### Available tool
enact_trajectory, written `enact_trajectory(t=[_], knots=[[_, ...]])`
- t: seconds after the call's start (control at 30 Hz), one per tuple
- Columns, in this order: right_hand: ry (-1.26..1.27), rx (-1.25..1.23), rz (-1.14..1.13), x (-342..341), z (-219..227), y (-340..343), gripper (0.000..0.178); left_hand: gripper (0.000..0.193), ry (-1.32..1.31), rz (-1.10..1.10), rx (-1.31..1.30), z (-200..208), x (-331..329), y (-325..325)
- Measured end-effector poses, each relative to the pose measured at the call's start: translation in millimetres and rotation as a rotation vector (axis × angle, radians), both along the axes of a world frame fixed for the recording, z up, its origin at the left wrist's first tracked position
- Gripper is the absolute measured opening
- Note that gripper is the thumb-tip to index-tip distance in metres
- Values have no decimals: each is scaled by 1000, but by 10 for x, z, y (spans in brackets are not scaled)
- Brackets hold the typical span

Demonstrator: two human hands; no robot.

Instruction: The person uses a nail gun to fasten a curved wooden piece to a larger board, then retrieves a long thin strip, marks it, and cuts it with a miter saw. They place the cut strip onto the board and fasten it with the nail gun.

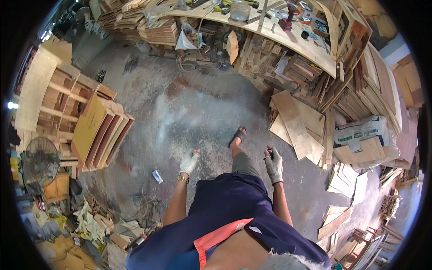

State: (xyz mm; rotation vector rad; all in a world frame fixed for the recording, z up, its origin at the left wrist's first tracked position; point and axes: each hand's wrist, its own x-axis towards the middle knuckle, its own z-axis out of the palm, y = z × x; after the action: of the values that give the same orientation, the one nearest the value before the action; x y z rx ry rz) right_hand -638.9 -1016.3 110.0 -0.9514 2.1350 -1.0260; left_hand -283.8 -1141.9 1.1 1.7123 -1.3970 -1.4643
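Observation:
My left hand, in a pale knitted glove with bare fingertips, hangs over the concrete floor with its fingers loosely bent and not closed. Nothing shows in it, and a watch circles that wrist. On the other side, my right hand wears a matching glove. Its thumb stands off from the bent fingers, and it holds nothing that I can see. Both hands are apart from any object. Nearest the right one lie loose wooden boards; a small blue and white packet lies on the floor left of the left hand.
A workbench with a red and black cordless drill and a glass jar spans the far side. Stacked wooden drawers or boxes and a fan stand left. Loose cable and wood scraps litter the near left.

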Motion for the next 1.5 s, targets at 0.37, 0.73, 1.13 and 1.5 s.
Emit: enact_trajectory(t=[0.37,0.73,1.13,1.5], knots=[[-106,88,-147,-1044,-228,-2434,37,36,-237,48,-169,218,-711,-2149],[-31,61,-3,-1231,-53,-4293,38,43,-350,160,-250,-35,-910,-3973],[-182,412,-535,-1116,-594,-5511,37,57,-374,-177,-621,802,-1982,-9309],[-110,505,-912,258,-775,-5110,38,53,-820,-764,-579,460,-2937,-12722]])
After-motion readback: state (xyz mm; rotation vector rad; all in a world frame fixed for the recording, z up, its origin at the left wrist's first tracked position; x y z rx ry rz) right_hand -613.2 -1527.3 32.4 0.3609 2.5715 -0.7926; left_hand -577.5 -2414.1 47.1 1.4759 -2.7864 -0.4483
